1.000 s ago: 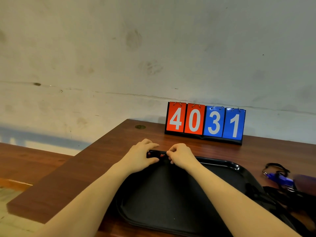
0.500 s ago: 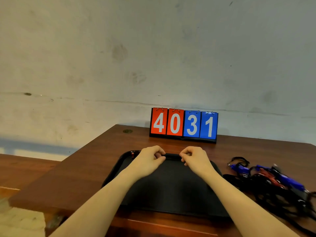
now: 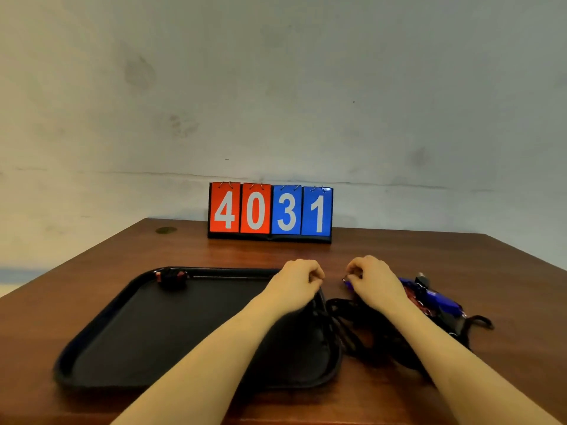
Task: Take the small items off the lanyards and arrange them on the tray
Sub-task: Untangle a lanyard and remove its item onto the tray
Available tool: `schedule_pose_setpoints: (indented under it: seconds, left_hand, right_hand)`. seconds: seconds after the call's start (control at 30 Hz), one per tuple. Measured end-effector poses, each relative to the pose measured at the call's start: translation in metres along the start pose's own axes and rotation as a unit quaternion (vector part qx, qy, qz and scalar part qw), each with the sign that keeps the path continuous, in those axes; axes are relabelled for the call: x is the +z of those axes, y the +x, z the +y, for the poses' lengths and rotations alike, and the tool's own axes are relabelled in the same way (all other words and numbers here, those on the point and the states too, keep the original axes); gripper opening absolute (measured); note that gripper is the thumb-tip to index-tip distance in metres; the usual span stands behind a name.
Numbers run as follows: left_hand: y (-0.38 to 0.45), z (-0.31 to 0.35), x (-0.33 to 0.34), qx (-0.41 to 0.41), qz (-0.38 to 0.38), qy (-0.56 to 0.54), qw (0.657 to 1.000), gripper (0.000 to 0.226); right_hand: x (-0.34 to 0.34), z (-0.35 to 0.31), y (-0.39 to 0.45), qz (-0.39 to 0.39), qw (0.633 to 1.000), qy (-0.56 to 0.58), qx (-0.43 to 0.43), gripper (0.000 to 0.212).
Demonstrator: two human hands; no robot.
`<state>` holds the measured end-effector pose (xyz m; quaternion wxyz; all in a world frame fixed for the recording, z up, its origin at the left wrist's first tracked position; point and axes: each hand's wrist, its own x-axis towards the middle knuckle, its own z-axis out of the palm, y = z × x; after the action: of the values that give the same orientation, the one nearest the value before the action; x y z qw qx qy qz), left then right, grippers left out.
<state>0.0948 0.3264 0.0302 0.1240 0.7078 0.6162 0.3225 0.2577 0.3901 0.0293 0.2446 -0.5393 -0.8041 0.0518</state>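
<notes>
A black tray lies on the wooden table, with one small black and red item in its far left corner. Right of the tray is a tangled pile of black lanyards with blue items and a red item on them. My left hand hovers over the tray's far right corner, fingers curled, and I see nothing in it. My right hand is over the far end of the pile and pinches a small blue-tipped piece there.
A flip scoreboard reading 4031 stands at the table's back edge against the wall. The table ends at the left, with a lower floor beyond. One lanyard loop trails off to the right.
Both hands have moved right from the tray's far left corner to its far right corner and the lanyard pile. The small item stays in the tray. My right hand has taken hold of a piece.
</notes>
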Motion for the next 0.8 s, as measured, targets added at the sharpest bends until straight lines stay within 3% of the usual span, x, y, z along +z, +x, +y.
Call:
schedule_pose_setpoints:
  seconds: [0.17,0.3,0.5,0.8]
  left_hand:
    - [0.035,0.011,0.027,0.007,0.008,0.038,0.999,0.021]
    - [0.053,0.008,0.041,0.003,-0.006,0.061,0.998,0.026]
    - [0.066,0.003,0.052,0.023,-0.032,0.105,0.994,0.030]
    - [0.069,0.009,0.059,0.026,-0.072,0.121,0.990,0.029]
  right_hand:
    - [0.005,0.014,0.016,-0.053,0.993,-0.106,-0.001,0.036]
    - [0.012,0.016,0.025,-0.048,0.986,-0.160,0.009,0.027]
    - [0.011,0.019,0.025,-0.027,0.995,-0.092,0.006,0.012]
    - [0.004,0.027,0.020,-0.036,0.995,0.078,0.046,0.020]
